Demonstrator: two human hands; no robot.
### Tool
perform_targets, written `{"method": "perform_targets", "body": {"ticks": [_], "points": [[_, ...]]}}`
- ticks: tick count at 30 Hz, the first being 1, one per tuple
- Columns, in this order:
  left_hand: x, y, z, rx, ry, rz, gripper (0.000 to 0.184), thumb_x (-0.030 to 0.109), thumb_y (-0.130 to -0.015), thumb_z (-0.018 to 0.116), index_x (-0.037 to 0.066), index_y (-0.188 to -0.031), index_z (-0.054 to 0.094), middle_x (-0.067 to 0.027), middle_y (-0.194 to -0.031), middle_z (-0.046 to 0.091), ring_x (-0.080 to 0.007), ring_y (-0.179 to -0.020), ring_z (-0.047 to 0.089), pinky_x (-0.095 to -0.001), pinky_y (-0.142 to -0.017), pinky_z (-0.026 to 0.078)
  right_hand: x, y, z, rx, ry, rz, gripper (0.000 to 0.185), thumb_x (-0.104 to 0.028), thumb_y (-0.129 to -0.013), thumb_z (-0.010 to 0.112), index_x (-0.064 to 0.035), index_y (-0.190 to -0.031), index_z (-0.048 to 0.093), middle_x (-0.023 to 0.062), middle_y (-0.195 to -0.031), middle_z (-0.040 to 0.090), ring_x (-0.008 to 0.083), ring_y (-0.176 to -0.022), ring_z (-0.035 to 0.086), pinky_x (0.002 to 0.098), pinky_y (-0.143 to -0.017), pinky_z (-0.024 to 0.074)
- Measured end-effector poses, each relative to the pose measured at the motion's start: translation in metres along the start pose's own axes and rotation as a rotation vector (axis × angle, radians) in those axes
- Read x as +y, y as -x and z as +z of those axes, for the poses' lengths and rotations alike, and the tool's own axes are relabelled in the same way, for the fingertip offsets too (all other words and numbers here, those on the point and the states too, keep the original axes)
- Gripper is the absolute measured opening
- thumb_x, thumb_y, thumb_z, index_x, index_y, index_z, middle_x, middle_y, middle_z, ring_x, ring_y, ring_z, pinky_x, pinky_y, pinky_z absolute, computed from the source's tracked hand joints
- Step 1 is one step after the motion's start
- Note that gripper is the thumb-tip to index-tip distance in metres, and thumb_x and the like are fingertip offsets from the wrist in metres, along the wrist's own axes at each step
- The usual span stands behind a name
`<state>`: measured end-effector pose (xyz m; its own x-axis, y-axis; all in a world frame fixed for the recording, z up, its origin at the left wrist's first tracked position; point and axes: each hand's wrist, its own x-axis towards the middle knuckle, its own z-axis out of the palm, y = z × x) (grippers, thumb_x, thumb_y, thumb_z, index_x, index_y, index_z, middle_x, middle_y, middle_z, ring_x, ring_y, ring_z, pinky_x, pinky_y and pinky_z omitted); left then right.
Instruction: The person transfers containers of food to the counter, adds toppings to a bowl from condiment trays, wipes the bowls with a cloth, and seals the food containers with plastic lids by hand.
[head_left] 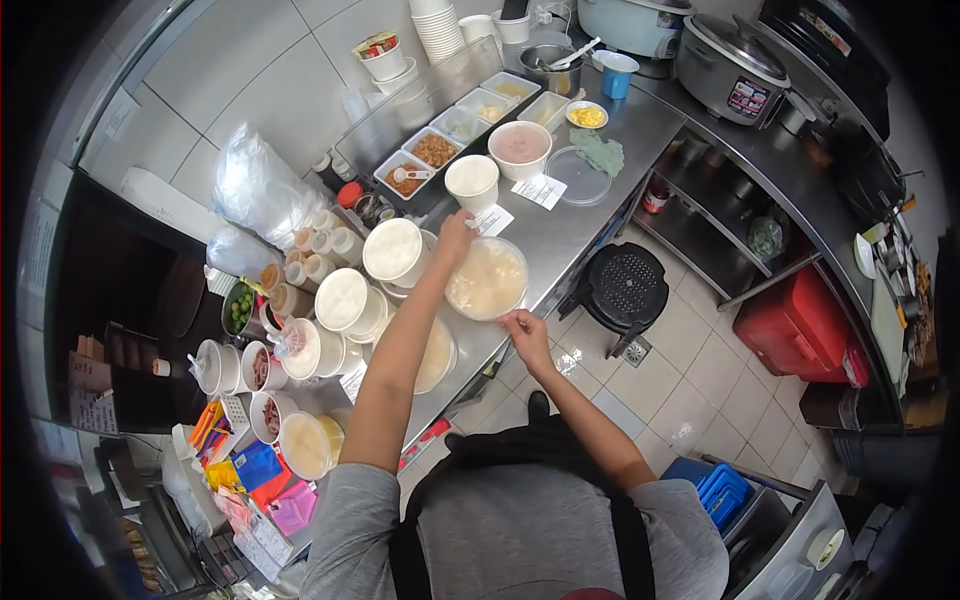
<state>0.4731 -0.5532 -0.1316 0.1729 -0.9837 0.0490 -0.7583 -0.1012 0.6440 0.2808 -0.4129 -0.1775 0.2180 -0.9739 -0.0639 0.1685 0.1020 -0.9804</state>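
On the steel counter stands a round tub of pale porridge-like food (486, 280), which seems to have a clear cover. My right hand (528, 340) has its fingers pinched at the tub's near right rim. At the tub's far left side is my left hand (458, 236), fingers closed at the edge of a printed paper slip (492, 220); its fingertips are partly hidden. Just behind the slip sits a white paper tub (471, 180). A larger tub with pinkish contents (520, 148) stands beside it, near a second slip (539, 191) and a loose clear lid (580, 177).
Several lidded white tubs (394, 250) crowd the counter to the left. A tray of topping containers (435, 150) lies along the back wall. Right of the counter is a black stool (622, 288) on the tiled floor. A rice cooker (735, 72) occupies the far corner.
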Motion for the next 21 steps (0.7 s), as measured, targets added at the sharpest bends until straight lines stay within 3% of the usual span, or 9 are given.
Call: {"method": "perform_targets", "body": {"ticks": [4,7,10,13,16,19,21], "points": [[0.009,0.005,-0.004,0.063,0.036,-0.095,0.03,0.01,-0.071,0.064,-0.001,-0.097,0.052,-0.0192,-0.09,0.056,-0.0335,-0.085,0.055,-0.0377,-0.076,0.043,0.002,-0.016,-0.019,-0.074,0.104,-0.036,0.013,-0.014,-0.082,0.055,-0.0058,-0.08,0.064,-0.0031,-0.068,0.059,0.0018,-0.049,0.04,0.0168,-0.044,0.032],[0.01,0.01,0.0,0.136,0.086,-0.164,0.033,0.01,-0.072,0.063,-0.003,-0.099,0.049,-0.0218,-0.095,0.056,-0.0353,-0.09,0.055,-0.0387,-0.077,0.043,-0.017,-0.033,-0.043,-0.207,0.218,0.074,0.011,-0.01,-0.079,0.057,-0.0018,-0.076,0.064,0.0038,-0.076,0.061,0.009,-0.072,0.055,0.0222,-0.067,0.0418],[-0.005,0.01,0.014,0.308,0.016,-0.127,0.034,0.015,-0.074,0.062,-0.001,-0.099,0.048,-0.0166,-0.078,0.06,-0.0311,-0.073,0.059,-0.0375,-0.065,0.045,-0.03,-0.059,-0.069,-0.323,0.343,0.042,0.01,-0.01,-0.078,0.058,-0.0025,-0.077,0.065,0.0043,-0.074,0.063,0.0089,-0.069,0.055,0.0225,-0.065,0.0421],[0.013,0.018,0.008,0.259,0.098,-0.274,0.036,0.01,-0.075,0.06,-0.002,-0.103,0.041,-0.0236,-0.094,0.057,-0.0387,-0.088,0.055,-0.0414,-0.076,0.043,-0.056,-0.081,-0.084,-0.374,0.531,-0.022,0.012,-0.012,-0.077,0.057,-0.0019,-0.078,0.064,0.0051,-0.072,0.064,0.009,-0.067,0.055,0.0236,-0.065,0.0427],[0.005,0.021,0.017,0.333,0.121,-0.227,0.035,0.014,-0.075,0.061,0.0,-0.101,0.041,-0.0236,-0.091,0.057,-0.0395,-0.087,0.055,-0.0421,-0.075,0.043,-0.066,-0.113,-0.103,-0.468,0.576,-0.001,0.013,-0.013,-0.077,0.057,-0.0025,-0.078,0.065,0.0051,-0.072,0.064,0.0095,-0.066,0.055,0.0246,-0.066,0.0429],[0.011,0.027,0.021,0.301,0.223,-0.333,0.037,0.019,-0.075,0.062,0.002,-0.1,0.041,-0.0227,-0.091,0.057,-0.0393,-0.086,0.055,-0.0419,-0.074,0.043,-0.068,-0.153,-0.122,-0.568,0.583,-0.006,0.014,-0.015,-0.077,0.056,-0.0034,-0.078,0.064,0.0036,-0.072,0.064,0.0094,-0.067,0.055,0.0244,-0.065,0.0425],[0.003,0.029,0.037,0.312,0.266,-0.345,0.036,0.02,-0.076,0.062,0.004,-0.102,0.042,-0.0187,-0.084,0.058,-0.0336,-0.08,0.058,-0.039,-0.07,0.044,-0.072,-0.182,-0.134,-0.672,0.642,0.028,0.013,-0.015,-0.077,0.056,-0.0044,-0.078,0.063,0.0012,-0.072,0.062,0.009,-0.068,0.054,0.0238,-0.063,0.0417]]}}
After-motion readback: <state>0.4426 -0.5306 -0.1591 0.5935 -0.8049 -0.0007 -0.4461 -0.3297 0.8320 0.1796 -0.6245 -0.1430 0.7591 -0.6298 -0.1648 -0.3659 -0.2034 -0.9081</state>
